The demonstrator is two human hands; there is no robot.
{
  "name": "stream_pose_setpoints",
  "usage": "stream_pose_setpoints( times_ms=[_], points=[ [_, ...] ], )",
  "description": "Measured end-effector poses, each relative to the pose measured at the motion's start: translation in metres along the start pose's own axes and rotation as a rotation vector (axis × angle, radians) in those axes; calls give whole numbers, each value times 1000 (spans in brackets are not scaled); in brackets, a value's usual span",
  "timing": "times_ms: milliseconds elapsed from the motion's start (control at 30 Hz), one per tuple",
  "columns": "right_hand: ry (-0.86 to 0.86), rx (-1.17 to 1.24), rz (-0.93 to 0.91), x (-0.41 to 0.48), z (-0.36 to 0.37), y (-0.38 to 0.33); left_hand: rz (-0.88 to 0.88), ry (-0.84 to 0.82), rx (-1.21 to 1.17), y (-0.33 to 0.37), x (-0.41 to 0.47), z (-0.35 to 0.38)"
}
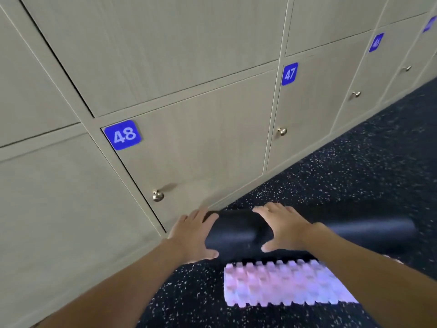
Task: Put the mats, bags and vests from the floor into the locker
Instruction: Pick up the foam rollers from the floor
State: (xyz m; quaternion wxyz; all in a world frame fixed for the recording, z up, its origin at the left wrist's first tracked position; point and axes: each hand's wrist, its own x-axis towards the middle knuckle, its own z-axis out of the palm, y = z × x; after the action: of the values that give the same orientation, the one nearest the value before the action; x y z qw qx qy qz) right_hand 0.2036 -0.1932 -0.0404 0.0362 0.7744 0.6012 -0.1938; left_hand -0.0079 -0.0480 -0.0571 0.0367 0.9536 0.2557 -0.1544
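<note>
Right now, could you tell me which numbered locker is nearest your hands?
Locker 48, right beside the left hand; locker 47 and locker 46 stand farther along to the right.

The rolled mat (pixel 236 233) is plain matte black, with a dull grey sheen along its top. The foam mat (pixel 283 287) beside it is pale pink shading to lilac, patterned with a grid of raised bumps and toothed along its edges. The floor (pixel 354 162) is black, flecked all over with small white specks. The locker doors (pixel 201 138) are beige with fine wood grain. The number plates (pixel 123 134) are bright blue with white digits, and the knobs (pixel 158 195) are brassy.
</note>
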Motion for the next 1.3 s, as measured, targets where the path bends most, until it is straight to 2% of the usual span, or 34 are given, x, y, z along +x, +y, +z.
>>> stream_pose_setpoints(
  times_ms=[133, 267, 433, 600, 700, 800, 900, 967, 1067, 1200, 1300],
  points=[
    [-40, -44, -17, 31, 31, 10, -18, -49, 1, -10, 28, 26],
    [-10, -131, -2, 54, 51, 14, -4, -69, 20, -17, 49, 44],
    [-5, -312, -39, 66, 51, 11, 29, -29, 48, -22, 59, 44],
    [65, -352, -61, 63, 45, 5, 33, 102, 54, -20, 45, 44],
    [123, -350, -90, 57, 41, 3, 10, 173, -53, -23, 27, 40],
    [119, -336, -115, 52, 36, 1, -119, 219, -245, -29, 5, 43],
    [82, -310, -118, 56, 37, -1, -252, 86, -518, -42, -9, 56],
    [58, -305, -114, 62, 45, -4, -233, 15, -556, -47, -10, 66],
    [11, -309, -115, 70, 56, -4, -209, -2, -576, -45, -2, 76],
    [-4, -306, -123, 77, 51, -4, -238, 32, -747, -37, 2, 81],
    [37, -330, -145, 74, 46, -6, -230, 79, -787, -37, -7, 76]
  ],
)
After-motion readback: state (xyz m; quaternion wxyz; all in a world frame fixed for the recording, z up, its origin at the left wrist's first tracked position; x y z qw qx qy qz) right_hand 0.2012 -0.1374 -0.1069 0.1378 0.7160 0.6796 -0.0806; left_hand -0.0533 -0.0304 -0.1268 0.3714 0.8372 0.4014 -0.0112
